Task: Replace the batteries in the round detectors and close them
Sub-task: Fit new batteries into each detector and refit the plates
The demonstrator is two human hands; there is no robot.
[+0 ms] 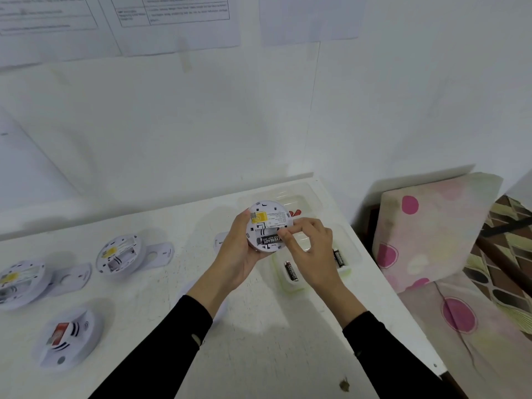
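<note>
under the right fingers [285,234] lies the battery [267,240], detector [269,218] in left fingers [242,226].

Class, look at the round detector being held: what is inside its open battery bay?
One black battery lies in the detector's bay; the slot above it looks empty. Fingertips of the right hand cover the battery's right end, so the contacts there cannot be seen.

Only thing I can read is EVEREADY on the black battery [268,240] inside the held detector [269,223]; the wall sheets [172,12] above it are too blurry.
</note>
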